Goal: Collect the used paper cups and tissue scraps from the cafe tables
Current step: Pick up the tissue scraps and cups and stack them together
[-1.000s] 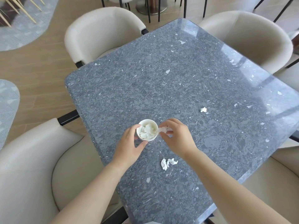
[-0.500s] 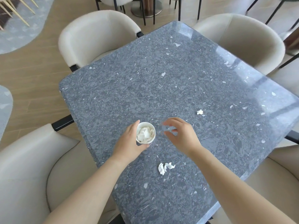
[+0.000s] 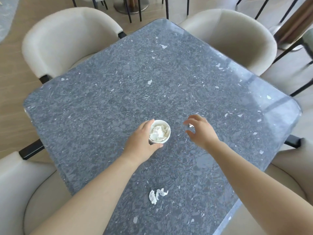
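A white paper cup [image 3: 163, 123] stuffed with crumpled tissue [image 3: 158, 133] stands on the grey speckled table [image 3: 110, 99]. My left hand [image 3: 142, 144] grips the cup from its left side. My right hand [image 3: 202, 131] hovers to the right of the cup, fingers and thumb spread and bent around a small white tissue scrap [image 3: 191, 125] lying on the table. I cannot tell whether the fingers touch it. A larger pair of crumpled tissue scraps [image 3: 157, 195] lies nearer to me, between my forearms.
Four cream padded chairs ring the table: far left [image 3: 67, 39], far right [image 3: 228, 36], near left [image 3: 17, 192] and near right [image 3: 288, 175]. Black chair legs and a metal table base [image 3: 130, 5] stand beyond on the wooden floor.
My right hand let a tissue piece go at the cup, then moved right, over the small scrap. My left hand kept holding the cup. The view shifted forward.
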The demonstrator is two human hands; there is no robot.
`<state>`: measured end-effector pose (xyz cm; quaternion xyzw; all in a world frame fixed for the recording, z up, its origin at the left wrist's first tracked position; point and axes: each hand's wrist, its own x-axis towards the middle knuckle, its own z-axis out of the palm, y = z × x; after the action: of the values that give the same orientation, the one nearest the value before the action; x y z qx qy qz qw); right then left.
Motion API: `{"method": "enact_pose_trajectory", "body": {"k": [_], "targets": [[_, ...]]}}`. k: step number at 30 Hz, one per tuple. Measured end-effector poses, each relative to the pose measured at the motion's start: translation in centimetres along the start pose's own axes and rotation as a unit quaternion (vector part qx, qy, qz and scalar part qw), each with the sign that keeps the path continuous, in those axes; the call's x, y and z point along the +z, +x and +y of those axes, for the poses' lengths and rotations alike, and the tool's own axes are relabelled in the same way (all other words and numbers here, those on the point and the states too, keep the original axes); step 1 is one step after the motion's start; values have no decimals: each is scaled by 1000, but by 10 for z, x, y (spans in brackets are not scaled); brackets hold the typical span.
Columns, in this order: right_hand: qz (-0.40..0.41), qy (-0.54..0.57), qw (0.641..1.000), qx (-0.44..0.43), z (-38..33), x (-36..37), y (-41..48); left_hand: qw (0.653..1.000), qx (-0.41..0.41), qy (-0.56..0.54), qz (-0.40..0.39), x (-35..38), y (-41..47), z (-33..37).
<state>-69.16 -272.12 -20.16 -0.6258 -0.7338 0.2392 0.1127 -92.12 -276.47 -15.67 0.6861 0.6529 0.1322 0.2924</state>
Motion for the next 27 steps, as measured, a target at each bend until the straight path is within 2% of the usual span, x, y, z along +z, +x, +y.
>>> {"method": "enact_pose_trajectory", "body": {"k": [4,12,16,21,27], "targets": [[-43,-25,998,30,10,10,9,1000,6,4,-9,-1,0,-1],[-61,7,997,50,2,27,-21,999,23,20,-14,-4,-9,0],[-58,62,995,52,-16,37,-59,999,24,18,-23,-3,-29,-8],[-75,101,992,31,-44,50,-109,1000,9,8,-21,-4,-57,-19],[-117,109,986,-39,-77,73,-141,1000,-8,2,-15,-8,-87,-28]]}}
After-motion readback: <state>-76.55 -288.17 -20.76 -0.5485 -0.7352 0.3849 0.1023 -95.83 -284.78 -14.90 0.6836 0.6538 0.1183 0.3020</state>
